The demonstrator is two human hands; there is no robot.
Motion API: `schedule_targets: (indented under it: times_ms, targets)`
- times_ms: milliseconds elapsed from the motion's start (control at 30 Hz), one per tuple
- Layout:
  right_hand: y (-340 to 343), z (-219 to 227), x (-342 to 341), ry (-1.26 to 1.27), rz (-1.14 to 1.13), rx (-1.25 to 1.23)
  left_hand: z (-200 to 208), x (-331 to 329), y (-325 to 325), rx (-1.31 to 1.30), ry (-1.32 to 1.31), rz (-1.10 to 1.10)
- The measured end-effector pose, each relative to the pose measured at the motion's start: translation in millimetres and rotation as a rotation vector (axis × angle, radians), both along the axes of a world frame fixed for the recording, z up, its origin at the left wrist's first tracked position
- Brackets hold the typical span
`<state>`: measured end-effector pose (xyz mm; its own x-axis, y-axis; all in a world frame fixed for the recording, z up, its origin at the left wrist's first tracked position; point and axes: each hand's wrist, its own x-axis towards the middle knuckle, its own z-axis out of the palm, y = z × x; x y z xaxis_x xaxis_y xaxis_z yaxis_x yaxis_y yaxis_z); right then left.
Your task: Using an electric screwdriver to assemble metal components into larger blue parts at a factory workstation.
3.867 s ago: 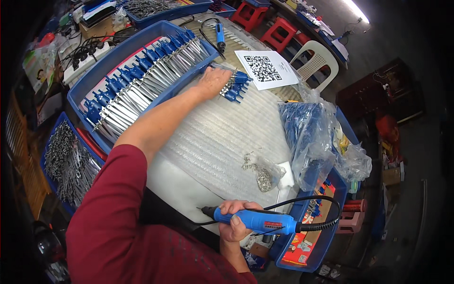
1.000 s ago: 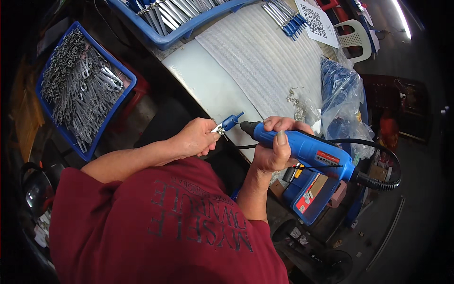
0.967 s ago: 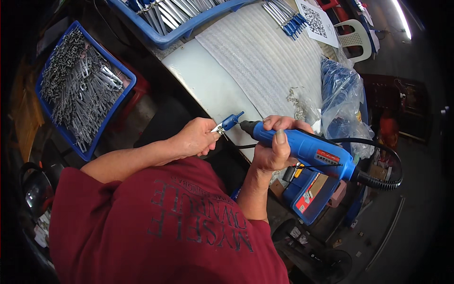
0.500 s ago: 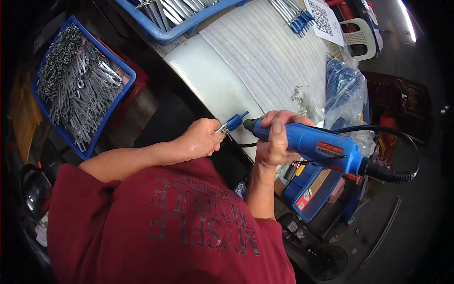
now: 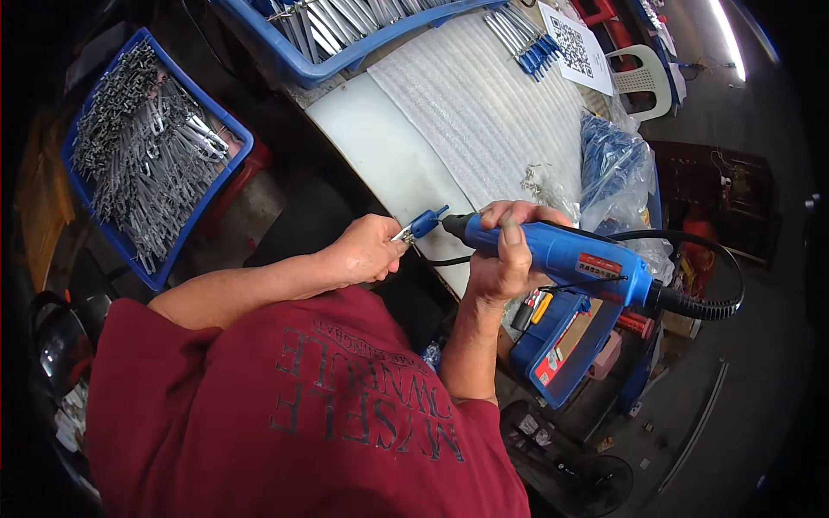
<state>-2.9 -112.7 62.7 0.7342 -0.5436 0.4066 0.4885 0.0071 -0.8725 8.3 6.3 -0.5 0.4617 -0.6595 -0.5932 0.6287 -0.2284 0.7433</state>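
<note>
My left hand (image 5: 364, 250) is closed around a silver metal part with a blue plastic end piece (image 5: 423, 225), whose thin tip points up and right. My right hand (image 5: 508, 263) wraps round a blue electric screwdriver (image 5: 566, 259), thumb on top. The dark nose of the screwdriver is right beside the blue end piece; whether the bit touches it cannot be made out. A black cable loops from the tool's back end. Most of the metal part is hidden inside my left fist.
Left stands a blue crate (image 5: 242, 138) of metal parts; another blue bin (image 5: 332, 65) of metal strips is at the back. Foam sheet (image 5: 484, 104) covers the table, bearing several blue-ended rods (image 5: 531, 47). Bagged blue parts (image 5: 615, 155) and an open blue toolbox (image 5: 553, 345) lie right.
The whole view has shifted slightly, with the table and its things a little lower and farther left. Both hands keep their grips, and the screwdriver's nose stays beside the blue end piece.
</note>
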Motion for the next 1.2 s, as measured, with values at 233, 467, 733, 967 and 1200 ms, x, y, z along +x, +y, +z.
schedule_targets:
  times_ms: [233,467,733,967,1200]
  targets:
    - [0.5,-0.9,3.2,0.000,-0.006,-0.017,-4.1,-0.1,-1.7,-0.016,0.009,0.018]
    - [0.3,-3.6,0.8,-0.010,0.000,-0.015,-7.6,-3.4,-2.4,-0.029,-0.023,0.060]
    - [3.0,-5.7,8.3,0.079,-0.038,-0.076,-0.8,-3.1,-1.3,-0.006,0.013,0.048]
    - [2.5,-8.6,12.1,0.118,0.002,-0.167,-0.7,0.4,-3.8,-0.034,0.000,0.079]
    - [-1.6,-1.1,4.1,0.210,-0.039,0.048,-1.5,-1.3,-3.6,-0.009,-0.086,0.079]
